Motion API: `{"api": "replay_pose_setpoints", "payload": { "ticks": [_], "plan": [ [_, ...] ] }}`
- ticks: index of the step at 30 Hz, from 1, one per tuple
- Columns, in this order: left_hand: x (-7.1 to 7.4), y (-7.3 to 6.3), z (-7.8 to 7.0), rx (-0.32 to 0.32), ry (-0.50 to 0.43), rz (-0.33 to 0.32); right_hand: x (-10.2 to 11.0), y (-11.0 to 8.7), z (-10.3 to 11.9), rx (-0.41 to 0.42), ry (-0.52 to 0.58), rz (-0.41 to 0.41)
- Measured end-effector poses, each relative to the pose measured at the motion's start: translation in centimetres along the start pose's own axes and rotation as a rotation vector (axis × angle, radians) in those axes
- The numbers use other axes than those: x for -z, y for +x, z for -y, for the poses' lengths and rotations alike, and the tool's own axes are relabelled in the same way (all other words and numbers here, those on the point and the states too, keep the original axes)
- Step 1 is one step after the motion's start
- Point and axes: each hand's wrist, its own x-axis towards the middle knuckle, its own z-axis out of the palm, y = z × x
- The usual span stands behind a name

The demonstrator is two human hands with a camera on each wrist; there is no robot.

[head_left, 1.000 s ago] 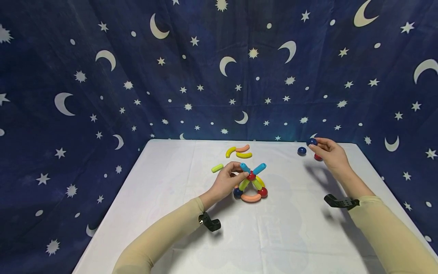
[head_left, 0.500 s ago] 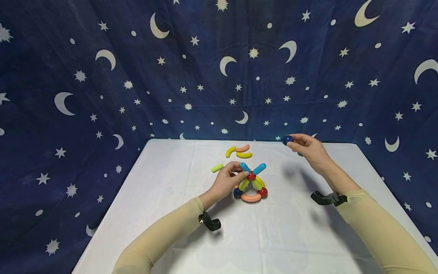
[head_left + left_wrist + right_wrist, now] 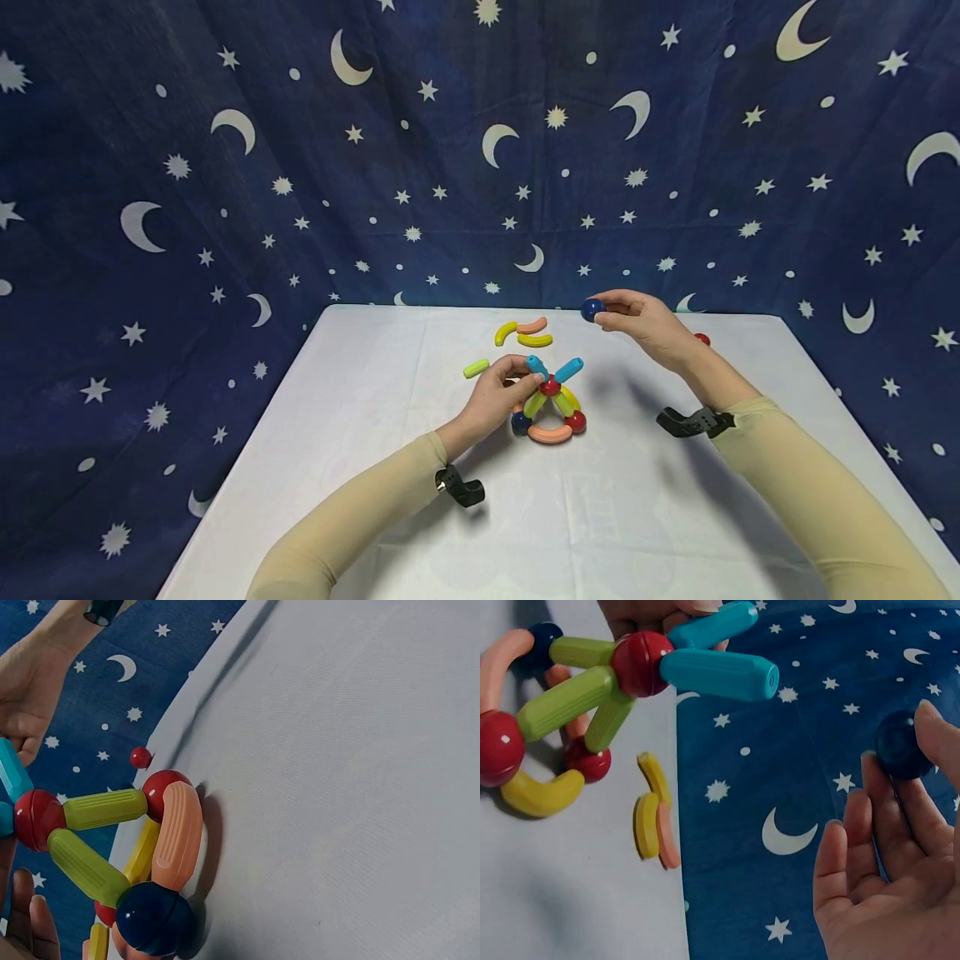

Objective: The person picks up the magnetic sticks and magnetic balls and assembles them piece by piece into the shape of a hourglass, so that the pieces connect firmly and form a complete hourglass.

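Note:
My left hand [image 3: 495, 402] holds a magnetic ball-and-rod structure [image 3: 551, 386] near its top red ball, standing on the table. Two light blue rods [image 3: 569, 370] slant up from that ball. Green rods [image 3: 88, 868] slope down to a base ring of curved rods, including a peach one [image 3: 550, 435], joined by red balls and a dark blue ball [image 3: 154, 919]. Above the table, to the right and beyond the structure, my right hand [image 3: 648, 329] pinches another dark blue ball [image 3: 593, 310] between thumb and fingers. The right wrist view shows this ball [image 3: 901, 746] apart from the light blue rods.
Behind the structure lie two yellow curved rods [image 3: 535, 341] and a peach curved rod [image 3: 532, 325]. A short green rod [image 3: 476, 368] lies beyond my left hand. A loose red ball [image 3: 702, 339] shows at the back right, past my right forearm. A starry cloth [image 3: 450, 167] hangs behind the table.
My right hand has carried the dark blue ball leftward from the back right, toward the structure. The left hand and the structure stay in place.

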Motion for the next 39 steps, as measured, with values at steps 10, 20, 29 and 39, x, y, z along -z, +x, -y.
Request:
{"api": "replay_pose_setpoints", "payload": {
  "ticks": [10,20,29,39],
  "plan": [
    [-0.2,-0.1,-0.4,0.032,-0.004,-0.024,-2.1,1.6,1.4,0.025,0.020,0.157],
    [-0.2,0.0,-0.4,0.057,-0.056,0.016,-3.4,3.2,1.8,0.017,0.039,0.267],
    [-0.3,0.3,-0.4,0.064,-0.034,-0.018,-4.4,3.7,2.1,0.036,0.052,0.385],
    [-0.3,0.3,-0.4,0.034,-0.063,-0.012,-5.3,3.7,2.2,0.028,0.033,0.453]
  ]
}}
